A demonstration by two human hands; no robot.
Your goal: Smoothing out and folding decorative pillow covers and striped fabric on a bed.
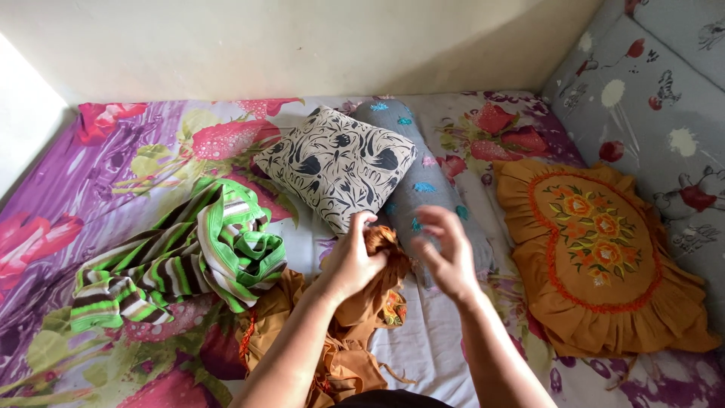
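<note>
At the centre of the bed, the orange cloth (377, 291) is bunched and raised above the sheet (430, 340). The left hand (353, 261) has its fingers closed around the upper end of the cloth. The right hand (449, 253) is just beside it, fingers spread and holding nothing. Behind the hands lie a grey bolster (423, 181) and a black-and-cream pillow (336, 166). A green striped garment (189, 257) lies to the left, an orange frilled pillow (604, 257) to the right.
</note>
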